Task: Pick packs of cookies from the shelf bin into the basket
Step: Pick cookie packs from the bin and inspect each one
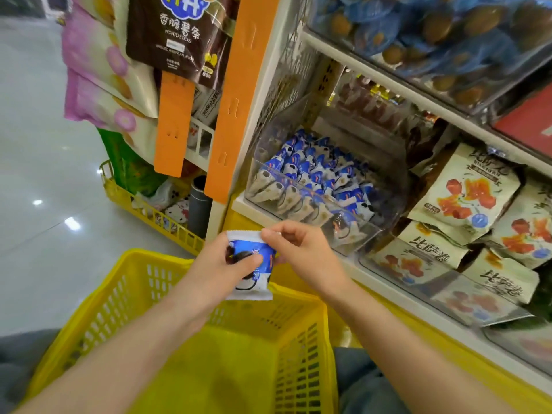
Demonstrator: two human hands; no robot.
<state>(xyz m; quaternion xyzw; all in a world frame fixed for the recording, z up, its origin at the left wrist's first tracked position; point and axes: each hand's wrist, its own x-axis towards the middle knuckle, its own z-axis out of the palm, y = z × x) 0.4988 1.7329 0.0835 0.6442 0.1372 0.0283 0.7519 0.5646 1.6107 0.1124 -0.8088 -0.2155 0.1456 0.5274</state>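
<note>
The yellow basket (140, 255) sits low in front of the person, its far rim just under the hands. The left hand (222, 265) grips the pack (259, 276) from the side, thumb pressed across the blue front and the rest wrapped behind it out of sight. The pack is upright and held in the air above the basket's far rim, not yet inside. The right hand (301, 249) meets it from the other side, its fingers (276, 236) curled and pinching the top right corner. Just beyond, on the shelf, the clear bin (367, 237) holds many more of the same blue-and-white packs.

This looks like the handover before the drop. It would go best if the right hand lets go of the corner first. The left can then bring the pack back over the middle of the basket and lower it before releasing, so it does not catch the rim. That also frees the right hand for the bin, which is near.
</note>
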